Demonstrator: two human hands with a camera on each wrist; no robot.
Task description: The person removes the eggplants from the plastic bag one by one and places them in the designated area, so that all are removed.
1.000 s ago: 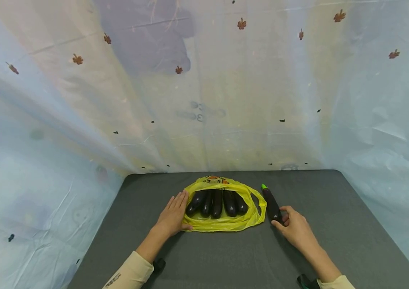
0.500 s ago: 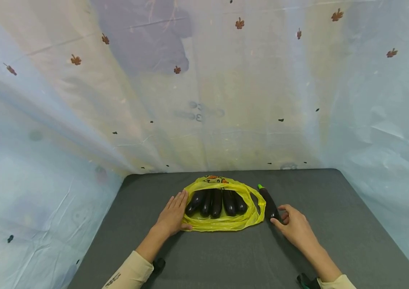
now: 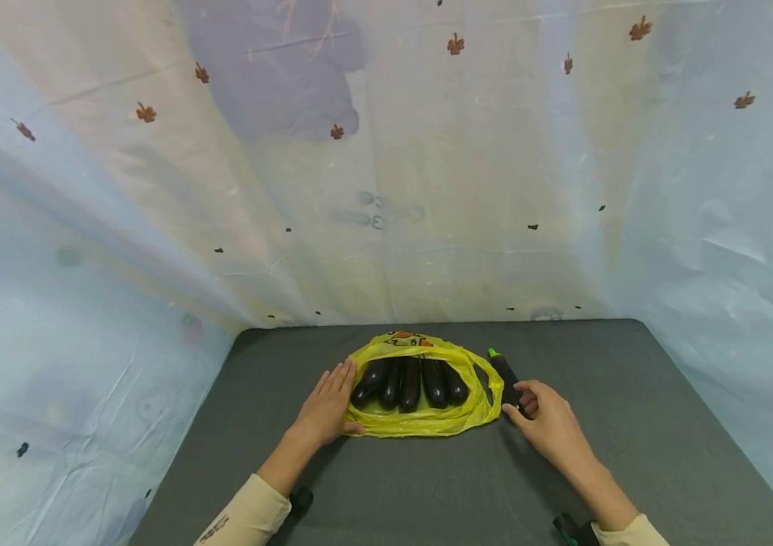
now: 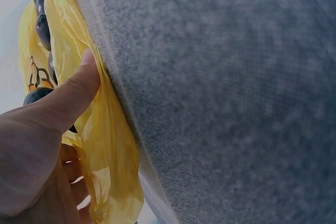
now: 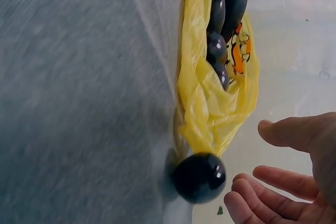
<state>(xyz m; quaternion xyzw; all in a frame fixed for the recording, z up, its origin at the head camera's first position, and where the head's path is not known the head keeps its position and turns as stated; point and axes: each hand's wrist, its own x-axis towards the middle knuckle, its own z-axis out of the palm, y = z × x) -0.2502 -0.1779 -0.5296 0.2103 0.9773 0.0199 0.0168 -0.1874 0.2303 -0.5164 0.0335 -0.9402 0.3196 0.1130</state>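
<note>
In the head view a yellow plastic bag (image 3: 420, 429) lies spread at the back of the table, its mouth facing the person. Several dark eggplants (image 3: 410, 384) lie side by side inside it. My left hand (image 3: 323, 409) rests with straight fingers against the bag's left side; in the left wrist view its thumb (image 4: 76, 90) lies along the bag's edge. One more eggplant (image 3: 504, 371), with a green stem end, lies just right of the bag. Over its near end is my right hand (image 3: 553, 425); the right wrist view shows the thumb and fingers spread apart, off the eggplant (image 5: 199, 178).
The dark grey table (image 3: 420, 493) has its far edge against a pale plastic sheet (image 3: 386, 189) printed with small leaves. More sheeting hangs at both sides. Dark straps (image 3: 300, 500) sit at the wrists, beside cream sleeves.
The lone eggplant has shifted slightly left, close against the bag. My right hand has let go of it and moved a little forward and left. The left hand stays put.
</note>
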